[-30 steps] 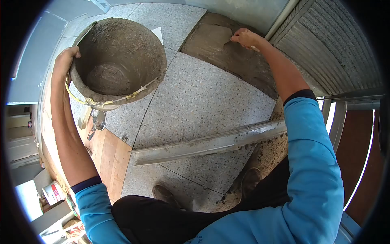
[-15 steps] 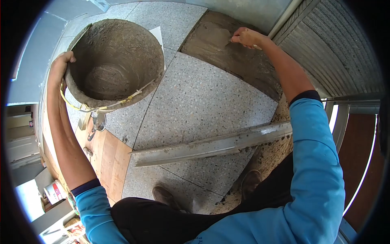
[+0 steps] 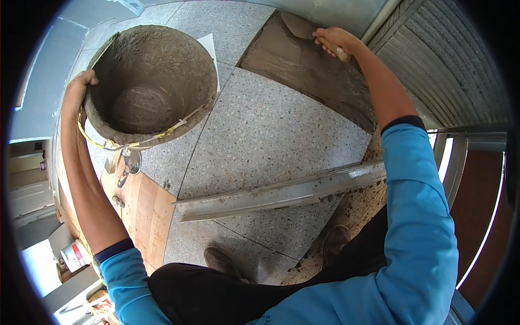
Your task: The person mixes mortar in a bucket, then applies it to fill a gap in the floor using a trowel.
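Observation:
My left hand (image 3: pixel 82 81) grips the left rim of a mortar-caked bucket (image 3: pixel 179 54), which is tilted so its inside faces me. Wet grey mortar lines its walls and bottom. A wire handle with yellow wrapping (image 3: pixel 111 145) hangs along the near rim. At the upper right, my right hand (image 3: pixel 333 40) is closed round the wooden handle of a trowel (image 3: pixel 297 26). The trowel's blade lies over a bed of wet mortar (image 3: pixel 309 73), which fills a gap between the speckled tiles and the wall.
A long metal straightedge (image 3: pixel 271 195) lies across the speckled tiles (image 3: pixel 260 135) in front of my shoes (image 3: pixel 222 260). Below the bucket, a small metal container (image 3: pixel 132 161) with tools stands near wood-look flooring (image 3: pixel 143 208). Corrugated metal (image 3: pixel 449 65) rises at the right.
My right hand has turned and shifted slightly up, bringing the trowel's blade toward the wall and into clearer view. The bucket has moved slightly left with my left hand.

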A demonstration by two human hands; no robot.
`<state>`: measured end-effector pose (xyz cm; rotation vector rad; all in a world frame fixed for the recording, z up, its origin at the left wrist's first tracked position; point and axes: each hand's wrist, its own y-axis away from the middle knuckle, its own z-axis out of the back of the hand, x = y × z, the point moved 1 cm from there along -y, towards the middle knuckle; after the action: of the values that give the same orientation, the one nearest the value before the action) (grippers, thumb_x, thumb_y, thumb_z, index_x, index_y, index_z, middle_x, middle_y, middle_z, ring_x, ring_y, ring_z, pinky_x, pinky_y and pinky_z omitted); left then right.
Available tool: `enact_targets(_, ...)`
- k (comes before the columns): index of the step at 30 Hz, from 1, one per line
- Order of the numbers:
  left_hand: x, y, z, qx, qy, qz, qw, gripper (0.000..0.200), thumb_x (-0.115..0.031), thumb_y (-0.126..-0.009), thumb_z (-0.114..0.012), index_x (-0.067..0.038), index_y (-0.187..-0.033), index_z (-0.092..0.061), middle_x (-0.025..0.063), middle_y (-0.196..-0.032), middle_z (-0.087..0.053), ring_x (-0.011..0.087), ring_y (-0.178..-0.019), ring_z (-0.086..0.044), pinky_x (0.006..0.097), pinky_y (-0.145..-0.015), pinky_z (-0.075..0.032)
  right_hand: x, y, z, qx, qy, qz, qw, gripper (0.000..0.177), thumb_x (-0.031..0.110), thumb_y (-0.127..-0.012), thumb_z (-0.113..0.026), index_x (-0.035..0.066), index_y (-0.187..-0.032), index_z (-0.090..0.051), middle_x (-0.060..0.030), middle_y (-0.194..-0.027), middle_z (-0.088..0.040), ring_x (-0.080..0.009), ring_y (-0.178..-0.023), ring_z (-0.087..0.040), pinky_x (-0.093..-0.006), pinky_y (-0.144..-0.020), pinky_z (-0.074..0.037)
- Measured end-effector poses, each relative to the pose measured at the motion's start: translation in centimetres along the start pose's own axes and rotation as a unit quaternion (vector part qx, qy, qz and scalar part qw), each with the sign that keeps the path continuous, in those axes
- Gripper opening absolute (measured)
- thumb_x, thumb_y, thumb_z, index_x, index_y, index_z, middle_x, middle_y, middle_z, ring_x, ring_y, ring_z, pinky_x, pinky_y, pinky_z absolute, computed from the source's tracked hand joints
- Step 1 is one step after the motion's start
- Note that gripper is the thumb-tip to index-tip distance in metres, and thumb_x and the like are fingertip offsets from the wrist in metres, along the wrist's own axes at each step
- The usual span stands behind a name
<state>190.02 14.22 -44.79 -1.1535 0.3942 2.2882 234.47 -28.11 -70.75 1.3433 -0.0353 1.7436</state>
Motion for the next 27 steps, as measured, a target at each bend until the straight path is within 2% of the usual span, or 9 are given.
enact_targets(7, -0.2, 0.2, 0.0, 0.006, -0.01, 0.005, 1.0, 0.009, -0.016, -0.078, -0.062, -0.008, -0.076, -0.058, 0.0036, -0.074, -0.055, 0.0144, -0.066, -0.052, 0.0289, -0.061, -0.042, -0.6, 0.8, -0.7, 0.111, 0.088, -0.006, 0.99, 0.041, 0.045, -0.094, -0.061, 0.004, -0.098, -0.066, -0.0033, -0.068, -0.054, -0.0139, -0.054, -0.053, -0.0314, -0.046, -0.046)
enact_targets(12, 1.2, -1.5, 0.5, 0.028, -0.014, -0.003, 1.0, 0.016, -0.022, -0.083, -0.063, -0.007, -0.077, -0.062, 0.0028, -0.078, -0.059, 0.0137, -0.071, -0.054, 0.0283, -0.066, -0.042, -0.6, 6.9, 0.6, 0.172, 0.153, -0.001, 0.973, 0.041, 0.043, -0.094, -0.06, 0.004, -0.1, -0.067, -0.005, -0.07, -0.057, -0.0149, -0.053, -0.054, -0.0323, -0.044, -0.044)
enact_targets(16, 0.6, -0.2, 0.7, 0.007, -0.055, -0.051, 0.997, 0.02, -0.026, -0.087, -0.063, -0.007, -0.079, -0.064, 0.0013, -0.079, -0.061, 0.0119, -0.071, -0.055, 0.0277, -0.067, -0.043, 3.2, 11.3, 0.6, -0.041, 0.302, 0.097, 0.948, 0.038, 0.041, -0.093, -0.061, 0.004, -0.098, -0.067, -0.0032, -0.067, -0.054, -0.0124, -0.051, -0.051, -0.0324, -0.043, -0.041)
enact_targets(19, -0.3, 1.1, -0.2, 0.022, -0.069, -0.038, 0.997, 0.017, -0.022, -0.088, -0.061, -0.008, -0.08, -0.062, 0.0007, -0.078, -0.061, 0.0116, -0.068, -0.054, 0.0271, -0.063, -0.043, 9.4, 14.2, -1.1, 0.011, 0.353, 0.131, 0.926, 0.037, 0.038, -0.092, -0.061, 0.005, -0.106, -0.068, -0.0043, -0.068, -0.052, -0.0123, -0.058, -0.054, -0.0321, -0.05, -0.043)
enact_targets(22, -0.6, 0.7, -0.1, 0.017, -0.127, -0.042, 0.991, 0.016, -0.021, -0.087, -0.061, -0.008, -0.079, -0.062, 0.0009, -0.078, -0.06, 0.0114, -0.068, -0.053, 0.0264, -0.063, -0.043, 14.3, 15.6, -5.8, -0.002, 0.418, 0.321, 0.85, 0.036, 0.036, -0.09, -0.062, 0.005, -0.109, -0.068, -0.0087, -0.076, -0.06, -0.0191, -0.07, -0.063, -0.0359, -0.063, -0.051)
enact_targets(23, -0.5, 0.6, -0.2, 0.012, -0.151, -0.049, 0.987, 0.015, -0.021, -0.087, -0.061, -0.008, -0.079, -0.062, 0.0008, -0.078, -0.06, 0.0113, -0.068, -0.053, 0.0262, -0.063, -0.042, 14.3, 15.0, -8.5, -0.076, 0.391, 0.429, 0.811, 0.034, 0.033, -0.09, -0.062, 0.005, -0.107, -0.068, -0.0112, -0.083, -0.064, -0.0242, -0.079, -0.066, -0.0388, -0.072, -0.053)
enact_targets(24, -0.9, 2.2, -1.1, 0.013, -0.073, -0.055, 0.996, 0.016, -0.02, -0.087, -0.06, -0.007, -0.078, -0.061, -0.0002, -0.078, -0.059, 0.0104, -0.069, -0.052, 0.0253, -0.064, -0.042, 15.3, 15.2, -11.3, -0.104, 0.386, 0.463, 0.791, 0.031, 0.031, -0.089, -0.061, 0.005, -0.105, -0.068, -0.0132, -0.09, -0.067, -0.0279, -0.086, -0.068, -0.0413, -0.078, -0.054)
enact_targets(25, -1.2, 2.5, -1.6, 0.025, -0.087, -0.066, 0.994, 0.016, -0.02, -0.087, -0.06, -0.008, -0.078, -0.061, -0.0005, -0.077, -0.058, 0.01, -0.069, -0.051, 0.0249, -0.064, -0.041, 16.2, 15.5, -14.1, -0.133, 0.381, 0.495, 0.77, 0.029, 0.028, -0.089, -0.06, 0.005, -0.104, -0.068, -0.0151, -0.098, -0.069, -0.0315, -0.093, -0.069, -0.0437, -0.084, -0.055)
enact_targets(27, -1.4, 3.0, -1.9, 0.045, -0.117, -0.089, 0.988, 0.016, -0.02, -0.087, -0.059, -0.008, -0.077, -0.06, -0.0013, -0.077, -0.057, 0.0092, -0.07, -0.051, 0.0239, -0.065, -0.041, 19.5, 15.9, -19.1, -0.098, 0.42, 0.476, 0.766, 0.027, 0.023, -0.086, -0.057, 0.005, -0.103, -0.068, -0.0168, -0.106, -0.07, -0.0333, -0.1, -0.068, -0.0456, -0.088, -0.055)
